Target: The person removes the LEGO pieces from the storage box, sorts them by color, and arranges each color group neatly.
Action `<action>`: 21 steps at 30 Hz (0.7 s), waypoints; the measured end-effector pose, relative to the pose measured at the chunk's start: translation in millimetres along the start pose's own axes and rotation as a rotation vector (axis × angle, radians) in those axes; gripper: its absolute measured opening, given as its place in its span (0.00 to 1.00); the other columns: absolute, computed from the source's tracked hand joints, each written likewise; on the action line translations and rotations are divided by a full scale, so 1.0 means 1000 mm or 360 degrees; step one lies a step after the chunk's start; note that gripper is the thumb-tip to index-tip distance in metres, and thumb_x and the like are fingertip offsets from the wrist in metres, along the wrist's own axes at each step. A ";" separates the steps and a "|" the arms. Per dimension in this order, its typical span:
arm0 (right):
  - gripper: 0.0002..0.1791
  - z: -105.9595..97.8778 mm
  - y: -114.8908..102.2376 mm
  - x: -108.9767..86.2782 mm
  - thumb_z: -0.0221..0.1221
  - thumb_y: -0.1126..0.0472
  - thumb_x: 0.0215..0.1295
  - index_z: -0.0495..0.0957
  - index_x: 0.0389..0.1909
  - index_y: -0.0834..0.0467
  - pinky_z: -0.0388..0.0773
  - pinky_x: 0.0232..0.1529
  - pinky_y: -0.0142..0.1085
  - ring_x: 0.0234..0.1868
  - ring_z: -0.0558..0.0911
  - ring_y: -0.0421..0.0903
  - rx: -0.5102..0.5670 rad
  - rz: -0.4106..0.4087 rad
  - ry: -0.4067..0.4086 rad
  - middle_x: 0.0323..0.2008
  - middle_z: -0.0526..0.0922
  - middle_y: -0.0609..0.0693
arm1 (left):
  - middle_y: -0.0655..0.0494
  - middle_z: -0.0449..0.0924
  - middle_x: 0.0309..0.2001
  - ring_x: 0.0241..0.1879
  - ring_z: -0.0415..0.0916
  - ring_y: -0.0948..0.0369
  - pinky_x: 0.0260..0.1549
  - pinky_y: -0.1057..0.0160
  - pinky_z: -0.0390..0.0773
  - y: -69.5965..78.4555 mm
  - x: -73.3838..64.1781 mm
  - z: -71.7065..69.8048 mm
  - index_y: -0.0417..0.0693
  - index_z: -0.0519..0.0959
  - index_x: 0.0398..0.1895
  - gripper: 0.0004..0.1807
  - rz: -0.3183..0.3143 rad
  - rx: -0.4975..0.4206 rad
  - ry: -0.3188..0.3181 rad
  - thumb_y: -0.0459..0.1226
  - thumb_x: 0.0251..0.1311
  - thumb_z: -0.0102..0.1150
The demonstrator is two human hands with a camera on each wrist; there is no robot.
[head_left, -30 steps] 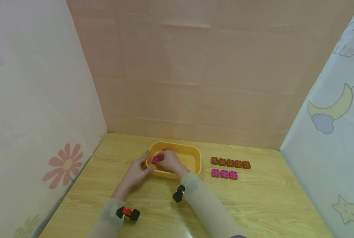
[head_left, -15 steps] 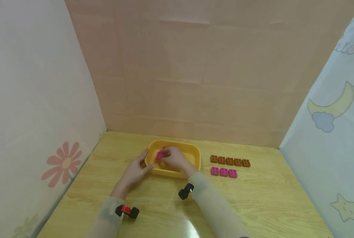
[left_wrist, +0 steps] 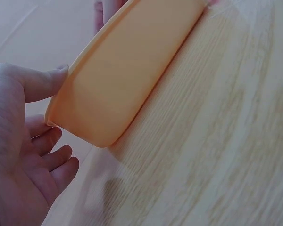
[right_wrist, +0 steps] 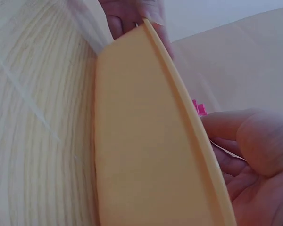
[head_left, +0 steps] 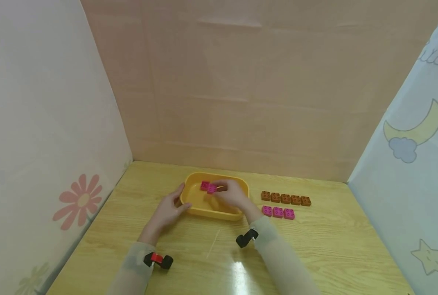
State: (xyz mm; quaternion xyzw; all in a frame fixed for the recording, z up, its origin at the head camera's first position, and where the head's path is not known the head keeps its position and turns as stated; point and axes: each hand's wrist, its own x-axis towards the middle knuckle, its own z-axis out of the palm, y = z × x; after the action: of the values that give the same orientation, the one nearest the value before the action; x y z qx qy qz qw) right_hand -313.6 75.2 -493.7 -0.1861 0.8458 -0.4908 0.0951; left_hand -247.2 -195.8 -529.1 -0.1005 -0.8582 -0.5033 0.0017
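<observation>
A yellow plastic bin (head_left: 213, 214) stands on the table, and my left hand (head_left: 167, 209) holds its left end. In the left wrist view, that hand's thumb (left_wrist: 47, 84) presses the rim while the fingers lie about the end wall. My right hand (head_left: 233, 192) is inside the bin and pinches a pink toy brick (head_left: 211, 189); a bit of pink brick (right_wrist: 199, 107) shows at the thumb tip in the right wrist view. Beside it, another pink brick (head_left: 204, 185) lies against the back wall. A brown brick (head_left: 222, 188) shows partly behind my right fingers.
Right of the bin, a row of several brown bricks (head_left: 285, 198) lies on the wooden table (head_left: 337, 241). A row of 3 pink bricks (head_left: 278, 212) sits in front of it. Papered walls (head_left: 237, 102) enclose the table at the back and both sides.
My right hand has moved from the bin's left end rightward to its back middle, carrying the pink brick. The other pink brick has come into fuller view. My left hand stays on the bin.
</observation>
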 end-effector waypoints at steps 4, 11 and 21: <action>0.21 -0.013 0.002 -0.007 0.70 0.66 0.68 0.85 0.62 0.62 0.87 0.57 0.45 0.57 0.87 0.57 0.0010 -0.0011 0.0011 0.56 0.89 0.58 | 0.41 0.53 0.83 0.82 0.52 0.45 0.81 0.47 0.52 0.001 0.000 0.000 0.36 0.55 0.84 0.45 -0.0004 -0.0012 0.0005 0.36 0.72 0.69; 0.24 -0.039 0.006 -0.028 0.70 0.62 0.72 0.83 0.67 0.58 0.86 0.60 0.48 0.62 0.85 0.58 0.0024 0.0008 0.0044 0.62 0.86 0.56 | 0.43 0.52 0.84 0.83 0.51 0.47 0.81 0.48 0.52 0.001 0.000 0.002 0.38 0.55 0.84 0.45 -0.0024 -0.0029 -0.0012 0.37 0.72 0.69; 0.24 -0.078 0.022 -0.060 0.68 0.58 0.74 0.81 0.69 0.55 0.82 0.65 0.52 0.66 0.82 0.57 0.0041 0.0037 0.0146 0.64 0.85 0.55 | 0.43 0.53 0.84 0.82 0.51 0.46 0.81 0.47 0.51 0.000 0.000 0.001 0.38 0.55 0.84 0.45 -0.0028 -0.0032 0.0004 0.38 0.72 0.69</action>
State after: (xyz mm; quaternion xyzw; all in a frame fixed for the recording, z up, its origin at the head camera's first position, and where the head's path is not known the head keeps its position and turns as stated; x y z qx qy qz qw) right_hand -290.9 171.5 -475.4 -0.1525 0.8450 -0.5085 0.0643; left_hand -247.4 -195.1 -529.6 -0.0924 -0.8540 -0.5119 -0.0028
